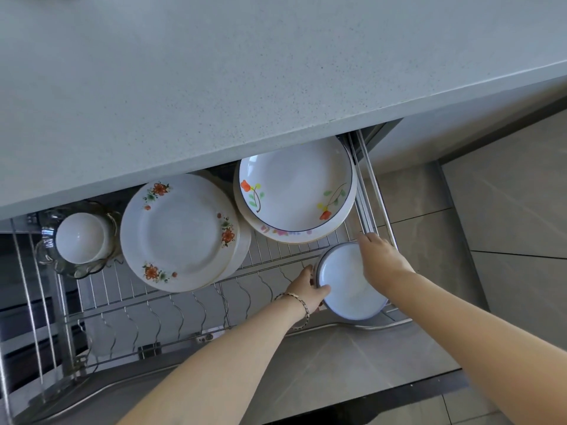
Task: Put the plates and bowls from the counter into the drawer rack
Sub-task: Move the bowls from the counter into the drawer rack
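A small stack of white plates with a dark rim sits at the right front corner of the wire drawer rack. My left hand grips its left edge, thumb on top. My right hand holds its far right edge. Further back in the rack lie a stack of floral dinner plates and a stack of deep plates with painted flowers. At the left, white bowls sit inside a glass bowl.
The grey speckled counter overhangs the back of the open drawer and shows nothing on it. The drawer's metal front rail runs below my wrists. Tiled floor lies to the right. Upright wire dividers fill the rack's front row.
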Available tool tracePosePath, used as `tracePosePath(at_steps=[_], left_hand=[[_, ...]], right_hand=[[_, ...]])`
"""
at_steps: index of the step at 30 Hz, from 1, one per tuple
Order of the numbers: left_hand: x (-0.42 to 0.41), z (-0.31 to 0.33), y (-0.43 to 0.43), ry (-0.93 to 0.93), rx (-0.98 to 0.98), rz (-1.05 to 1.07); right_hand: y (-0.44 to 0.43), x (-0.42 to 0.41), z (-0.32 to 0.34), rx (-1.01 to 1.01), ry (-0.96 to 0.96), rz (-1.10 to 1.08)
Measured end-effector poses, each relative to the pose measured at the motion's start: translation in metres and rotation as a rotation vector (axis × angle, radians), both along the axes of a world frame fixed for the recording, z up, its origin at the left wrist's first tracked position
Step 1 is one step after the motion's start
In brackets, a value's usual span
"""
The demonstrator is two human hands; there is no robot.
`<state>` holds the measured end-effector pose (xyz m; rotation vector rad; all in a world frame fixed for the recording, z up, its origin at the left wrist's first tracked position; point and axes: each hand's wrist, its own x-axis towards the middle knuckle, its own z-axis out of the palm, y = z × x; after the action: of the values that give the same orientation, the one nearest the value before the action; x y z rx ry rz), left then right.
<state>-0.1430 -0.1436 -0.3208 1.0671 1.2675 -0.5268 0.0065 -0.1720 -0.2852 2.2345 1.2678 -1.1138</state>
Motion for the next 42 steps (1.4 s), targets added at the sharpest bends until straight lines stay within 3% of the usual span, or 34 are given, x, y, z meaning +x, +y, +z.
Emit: tracePosePath(at_steps=[4, 8, 13, 17, 20, 26, 32, 34, 38, 42], left_hand=[[-0.006, 0.014, -0.001, 0.052, 0.022, -0.062], [-0.019, 0.046, 0.016, 0.069, 0.197, -0.208], [-0.045, 0.127, 0.064, -0.018, 0.429, -0.2], [-0.075, 0.213, 0.114, -0.06, 0.662, -0.089], [-0.116, 0.26, 0.159, -0.042, 0.866, -0.003], [-0.238, 0.299, 0.242, 0.229, 1.212, 0.454], [-0.346, 0.297, 0.294, 0.485, 0.959, 0.882], [-0.371, 0.282, 0.308, 0.39, 0.848, 0.912], [-0.394, 0.265, 0.321, 0.011, 0.508, 1.067], [-0.404, 0.258, 0.329, -0.09, 0.456, 1.081]], right_hand=[[0.003, 0.002, 0.009, -0.054, 0.011, 0.032], [0.017, -0.007, 0.039, -0.136, 0.055, 0.018], [0.055, -0.034, 0.106, -0.152, 0.178, 0.18], [0.107, -0.067, 0.18, -0.046, 0.238, 0.314], [0.155, -0.095, 0.231, 0.135, 0.308, 0.254], [0.247, -0.176, 0.265, 0.341, 0.397, 0.116], [0.314, -0.295, 0.254, 0.311, 0.467, 0.053], [0.334, -0.334, 0.247, 0.312, 0.563, -0.088], [0.362, -0.385, 0.236, 0.27, 0.725, -0.399], [0.366, -0.401, 0.228, 0.35, 0.734, -0.441]])
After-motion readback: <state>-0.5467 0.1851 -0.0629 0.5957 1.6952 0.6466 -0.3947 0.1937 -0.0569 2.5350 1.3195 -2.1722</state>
